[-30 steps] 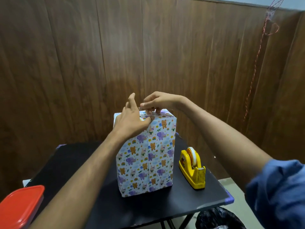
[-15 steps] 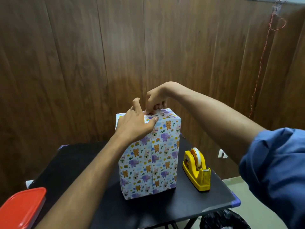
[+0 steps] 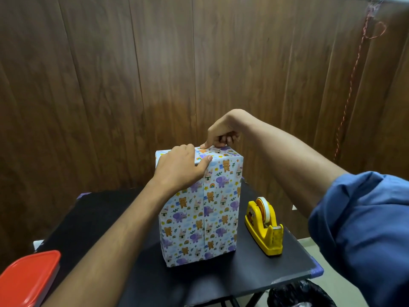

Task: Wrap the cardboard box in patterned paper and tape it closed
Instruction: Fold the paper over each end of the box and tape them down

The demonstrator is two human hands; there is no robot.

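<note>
Hands have shifted a little since a moment ago: the right hand point(image 3: 222, 135) has swung round so its wrist arches higher above the box point(image 3: 199, 207), fingers curled under and one fingertip pressing down on the top face near the far edge, while the left hand point(image 3: 180, 168) has settled lower, its raised finger now down, palm over the near top corner and thumb laid flat along the top front edge. Whether the right hand pinches a strip of tape I cannot tell; nothing shows between its fingers. The box stands upright on its small end near the middle of the black table point(image 3: 221, 282), long axis vertical, broad front face turned toward the person and slightly to their right. Its paper is smooth and slightly glossy, white with small bears, purple elephants, rainbows and stars, and a straight seam runs down the middle of the front face. Corners look crisp and square. Just to the right of it, apart from it, sits a yellow plastic tape dispenser point(image 3: 264, 227) with a pale roll on its wheel. A red plastic lid point(image 3: 26, 278) with rounded corners shows at the lower left, and dark wood-grain panelling point(image 3: 110, 85) fills the wall behind.
</note>
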